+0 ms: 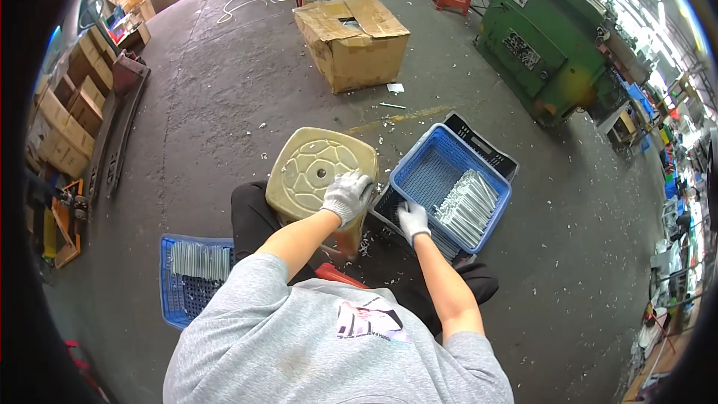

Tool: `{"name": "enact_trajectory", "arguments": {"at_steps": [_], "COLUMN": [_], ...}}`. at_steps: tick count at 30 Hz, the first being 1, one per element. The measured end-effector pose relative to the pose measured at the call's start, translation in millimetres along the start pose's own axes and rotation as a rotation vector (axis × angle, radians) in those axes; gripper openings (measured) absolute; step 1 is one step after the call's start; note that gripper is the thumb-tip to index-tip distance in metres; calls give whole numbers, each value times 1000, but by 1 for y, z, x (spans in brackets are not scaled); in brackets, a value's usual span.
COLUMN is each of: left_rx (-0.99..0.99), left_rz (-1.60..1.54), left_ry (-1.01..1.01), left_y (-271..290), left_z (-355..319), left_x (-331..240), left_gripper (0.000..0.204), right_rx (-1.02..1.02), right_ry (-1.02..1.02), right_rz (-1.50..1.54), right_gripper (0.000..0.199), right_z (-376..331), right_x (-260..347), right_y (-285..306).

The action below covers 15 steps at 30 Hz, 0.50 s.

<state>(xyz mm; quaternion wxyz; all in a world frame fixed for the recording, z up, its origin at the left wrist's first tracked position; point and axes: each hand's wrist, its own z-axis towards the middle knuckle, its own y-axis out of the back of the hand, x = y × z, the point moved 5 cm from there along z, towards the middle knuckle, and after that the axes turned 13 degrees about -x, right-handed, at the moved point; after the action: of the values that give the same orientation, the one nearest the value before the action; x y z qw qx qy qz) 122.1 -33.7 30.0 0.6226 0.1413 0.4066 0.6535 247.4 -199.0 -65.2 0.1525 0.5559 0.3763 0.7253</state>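
Rods partly fill both right basket and left basket — which are finished, I cannot tell. Left hand, fingers together, rests on the stool; right hand is at right basket's near rim — its fingers hidden.

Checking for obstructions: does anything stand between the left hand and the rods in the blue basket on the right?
Yes: straight across, the near rim of the blue basket and the right hand at that rim lie between the left hand, on the stool, and the metal rods. Nothing visible covers those rods from above.
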Motion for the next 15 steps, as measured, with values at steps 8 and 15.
{"name": "enact_trajectory", "arguments": {"at_steps": [8, 15], "left_rx": [135, 571], "left_rz": [18, 7], "left_ry": [42, 89], "left_y": [-2, 45], "left_z": [-6, 12], "left_x": [0, -34], "left_gripper": [24, 36], "right_rx": [140, 427], "right_ry": [943, 1644], "right_rz": [-51, -158], "right_gripper": [19, 8], "right_z": [-67, -182], "right_x": [298, 436], "right_y": [97, 105]}}
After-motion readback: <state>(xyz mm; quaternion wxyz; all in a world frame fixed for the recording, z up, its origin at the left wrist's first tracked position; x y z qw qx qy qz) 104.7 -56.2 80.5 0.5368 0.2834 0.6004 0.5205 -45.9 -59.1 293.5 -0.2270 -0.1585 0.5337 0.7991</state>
